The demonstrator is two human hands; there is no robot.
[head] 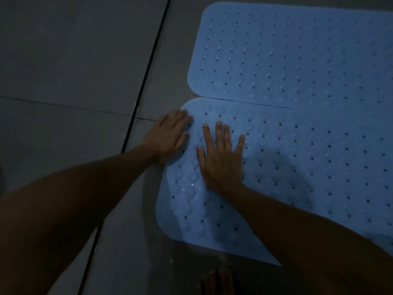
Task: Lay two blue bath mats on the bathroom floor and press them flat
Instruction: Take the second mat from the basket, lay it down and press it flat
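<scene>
Two light blue perforated bath mats lie side by side on the dark tiled floor. The far mat (pixel 297 56) fills the upper right and lies flat. The near mat (pixel 308 162) touches it along a long edge and shows a few soft bulges. My left hand (pixel 168 137) rests flat, fingers straight, on the near mat's far left corner, partly over the floor. My right hand (pixel 221 158) presses flat on the same mat just to the right, fingers spread.
Dark grey floor tiles (pixel 74 50) with a black grout line (pixel 146 67) running diagonally fill the left side. A bare foot (pixel 217 282) shows at the bottom edge, close to the near mat's front corner.
</scene>
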